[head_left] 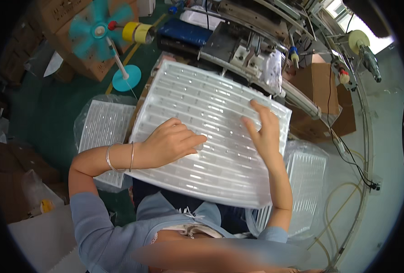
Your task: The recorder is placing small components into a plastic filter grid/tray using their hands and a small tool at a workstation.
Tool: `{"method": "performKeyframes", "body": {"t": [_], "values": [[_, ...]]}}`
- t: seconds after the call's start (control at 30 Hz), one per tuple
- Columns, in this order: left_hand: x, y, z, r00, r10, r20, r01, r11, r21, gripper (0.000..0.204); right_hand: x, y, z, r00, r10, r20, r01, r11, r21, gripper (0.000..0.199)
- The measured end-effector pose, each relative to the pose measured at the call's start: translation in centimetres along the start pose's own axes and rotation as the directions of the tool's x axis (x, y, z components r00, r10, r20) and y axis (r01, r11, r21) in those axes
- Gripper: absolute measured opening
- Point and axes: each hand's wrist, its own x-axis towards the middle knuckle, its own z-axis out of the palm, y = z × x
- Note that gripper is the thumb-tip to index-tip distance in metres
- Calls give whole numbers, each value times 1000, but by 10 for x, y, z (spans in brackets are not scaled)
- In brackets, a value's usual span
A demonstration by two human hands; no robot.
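A large white ribbed tray lies tilted in front of me, with rows of small clear pieces along its grooves. My left hand is over the middle of the tray, its fingers closed around a small clear piece that shows at the fingertips. Bracelets circle that wrist. Toward the tray's right side, my right hand holds its thumb and fingers apart, close above the rows. Nothing shows between those fingers; whether they touch the tray I cannot tell.
Similar white trays in clear plastic stand at left and right. Beyond the tray is a metal machine. A teal fan and cardboard boxes are at far left. A hanging tool and hoses are at right.
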Motion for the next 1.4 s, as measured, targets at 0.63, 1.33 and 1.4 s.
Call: {"method": "performKeyframes", "body": {"t": [0.63, 1.33, 1.4], "values": [[-22, -8, -2, 979, -178, 101, 162, 976, 145, 35, -12, 4, 14, 994, 14, 109, -50, 943, 329, 22], [205, -145, 37, 865, -102, -492, 357, 814, 459, 31, 75, 60, 23, 926, 315, -206, -219, 896, 385, 29], [200, -135, 33, 847, -24, -531, 277, 873, 403, 30, 95, 54, 30, 950, 141, -277, -70, 965, 252, 25]]}}
